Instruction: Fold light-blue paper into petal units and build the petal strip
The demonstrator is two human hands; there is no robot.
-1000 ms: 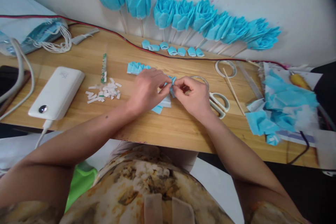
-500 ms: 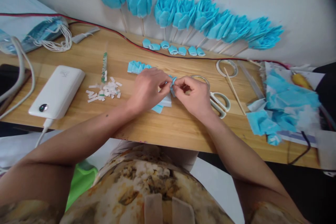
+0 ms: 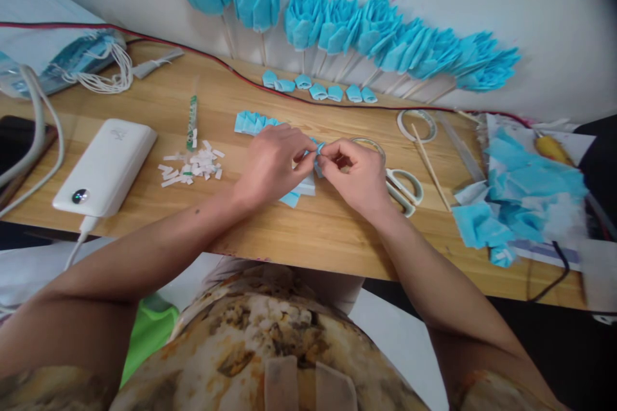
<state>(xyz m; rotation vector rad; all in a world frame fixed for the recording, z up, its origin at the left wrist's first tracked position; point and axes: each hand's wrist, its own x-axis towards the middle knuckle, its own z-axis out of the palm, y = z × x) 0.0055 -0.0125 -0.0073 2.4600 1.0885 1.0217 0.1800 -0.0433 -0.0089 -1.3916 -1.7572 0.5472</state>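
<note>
Between the fingertips of my left hand and my right hand is a small piece of blue fabric, pinched from both sides and partly hidden by the fingers. Under the hands lie flat blue and white pieces. A row of folded blue pieces lies just beyond my left hand. Beside my right hand are scissors with pale handles, the blades hidden behind the hand.
Blue fabric flowers on sticks lean along the wall, small blue rolls before them. White snippets and a power bank lie left. Right are a tape roll, a stick and blue scraps.
Both hands stay almost in place. The blue fabric between the fingertips has shifted slightly and looks more curled over.
</note>
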